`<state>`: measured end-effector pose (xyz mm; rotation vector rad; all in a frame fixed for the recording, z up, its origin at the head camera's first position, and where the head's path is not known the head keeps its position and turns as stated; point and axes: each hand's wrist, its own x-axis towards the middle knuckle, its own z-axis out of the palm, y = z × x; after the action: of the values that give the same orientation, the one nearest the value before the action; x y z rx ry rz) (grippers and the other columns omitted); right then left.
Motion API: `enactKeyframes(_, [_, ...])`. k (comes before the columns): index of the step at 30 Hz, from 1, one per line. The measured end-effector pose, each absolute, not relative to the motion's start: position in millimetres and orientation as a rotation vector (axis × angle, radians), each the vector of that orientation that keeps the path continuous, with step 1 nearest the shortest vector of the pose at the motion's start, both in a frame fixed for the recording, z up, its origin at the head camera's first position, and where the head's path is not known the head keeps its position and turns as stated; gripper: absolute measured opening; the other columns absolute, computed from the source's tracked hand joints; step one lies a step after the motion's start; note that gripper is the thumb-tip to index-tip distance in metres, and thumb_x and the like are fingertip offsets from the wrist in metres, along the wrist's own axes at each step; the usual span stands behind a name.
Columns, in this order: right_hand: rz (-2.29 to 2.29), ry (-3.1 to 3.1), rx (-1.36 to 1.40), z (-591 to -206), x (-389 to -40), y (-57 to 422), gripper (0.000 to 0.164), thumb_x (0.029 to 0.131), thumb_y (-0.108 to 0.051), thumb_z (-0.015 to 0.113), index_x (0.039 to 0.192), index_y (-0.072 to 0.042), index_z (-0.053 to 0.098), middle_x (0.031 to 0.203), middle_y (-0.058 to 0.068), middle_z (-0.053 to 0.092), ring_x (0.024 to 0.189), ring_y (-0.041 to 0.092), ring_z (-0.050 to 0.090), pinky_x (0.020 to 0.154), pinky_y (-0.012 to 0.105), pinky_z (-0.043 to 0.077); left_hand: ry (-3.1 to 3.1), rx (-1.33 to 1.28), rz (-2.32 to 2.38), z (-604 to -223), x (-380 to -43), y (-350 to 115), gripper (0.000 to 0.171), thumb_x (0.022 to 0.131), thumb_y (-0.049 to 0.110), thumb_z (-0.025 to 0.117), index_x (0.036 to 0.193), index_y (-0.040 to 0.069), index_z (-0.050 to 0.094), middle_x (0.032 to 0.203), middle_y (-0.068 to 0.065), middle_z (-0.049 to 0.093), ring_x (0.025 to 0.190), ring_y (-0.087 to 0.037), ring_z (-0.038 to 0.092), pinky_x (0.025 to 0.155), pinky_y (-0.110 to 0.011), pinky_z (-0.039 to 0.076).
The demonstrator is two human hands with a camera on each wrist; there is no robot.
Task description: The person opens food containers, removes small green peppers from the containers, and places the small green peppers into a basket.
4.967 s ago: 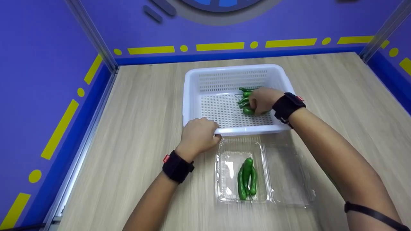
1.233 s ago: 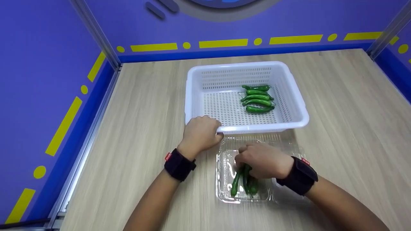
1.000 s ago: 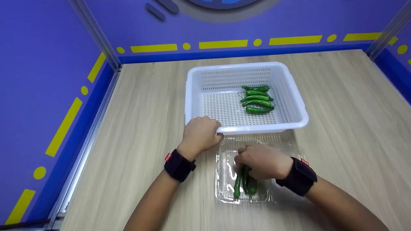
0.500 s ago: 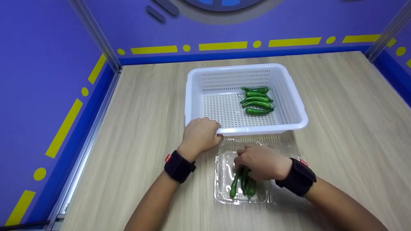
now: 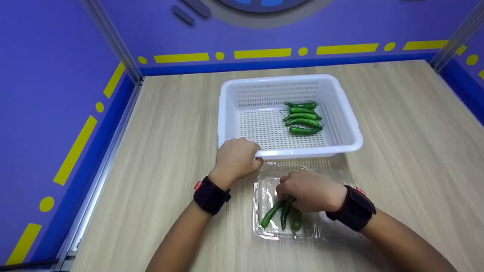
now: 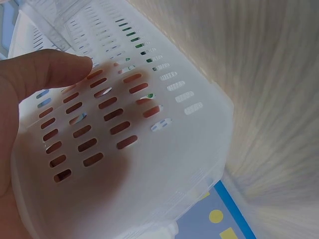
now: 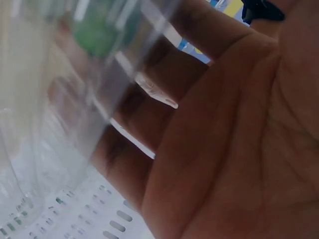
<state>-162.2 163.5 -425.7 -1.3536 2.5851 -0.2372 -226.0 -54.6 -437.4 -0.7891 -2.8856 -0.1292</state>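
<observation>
My left hand (image 5: pixel 236 160) grips the near rim of the white basket (image 5: pixel 242 81), with the thumb (image 6: pixel 65 73) against its slotted outer wall in the left wrist view. The right hand (image 5: pixel 310 190) is down in the left half of a clear plastic clamshell container (image 5: pixel 257 226), fingers curled at the upper ends of green chili peppers (image 5: pixel 271 216). It pinches a pepper there; the fingertips are hidden in the head view. The peppers' lower ends fan out toward me. In the right wrist view, green shows blurred through the clear plastic (image 7: pixel 75 144).
Inside the basket, several green chili peppers (image 5: pixel 302 116) lie side by side near the right wall. The clamshell's open lid (image 5: pixel 336 232) lies flat on the wooden table (image 5: pixel 170 124), partly under the right wrist. Purple panels (image 5: pixel 181 34) enclose the table.
Five seconds ago the right hand was among the peppers in the basket; it is now in the container. Over the last second the leftmost pepper's lower end swung left. The left hand stays put.
</observation>
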Motion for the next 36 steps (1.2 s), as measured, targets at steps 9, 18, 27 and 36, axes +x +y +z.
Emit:
enactKeyframes(9, [-0.304,2.577,-1.356,-415,-162,168,0.027,0.072,0.001,0.076,0.085,-0.023,0.076,0.082,-0.010,0.070,0.074,0.010,0.066,0.068,0.032,0.056,-2.893,-0.790,-0.138,-438,-226,-54,0.037,0.084,0.032,0.067,0.059,0.020,0.043,0.057,0.006,0.042,0.053,-0.017,0.047,0.050,-0.040,0.048])
enactKeyframes(18, [-0.297,2.585,-1.346,-409,-162,172,0.023,0.075,-0.003,0.078,0.086,-0.022,0.074,0.084,-0.011,0.069,0.074,0.007,0.064,0.069,0.029,0.055,-2.909,-0.793,-0.160,-438,-227,-54,0.040,0.084,0.031,0.066,0.058,0.021,0.038,0.056,0.007,0.038,0.053,-0.016,0.047,0.050,-0.038,0.047])
enactKeyframes(27, [-0.342,2.616,-1.446,-398,-159,176,0.017,0.077,-0.007,0.077,0.086,-0.020,0.070,0.082,-0.010,0.064,0.076,0.007,0.061,0.069,0.029,0.053,-2.903,-0.791,-0.158,-436,-226,-55,0.041,0.084,0.033,0.068,0.058,0.022,0.039,0.056,0.008,0.036,0.053,-0.014,0.043,0.048,-0.037,0.045])
enactKeyframes(36, [-0.391,2.636,-1.435,-394,-159,180,0.016,0.082,-0.010,0.077,0.090,-0.020,0.069,0.085,-0.012,0.060,0.077,0.005,0.059,0.071,0.027,0.053,-2.892,-0.787,-0.161,-437,-227,-54,0.038,0.084,0.031,0.069,0.059,0.022,0.042,0.056,0.008,0.032,0.052,-0.013,0.038,0.046,-0.035,0.042])
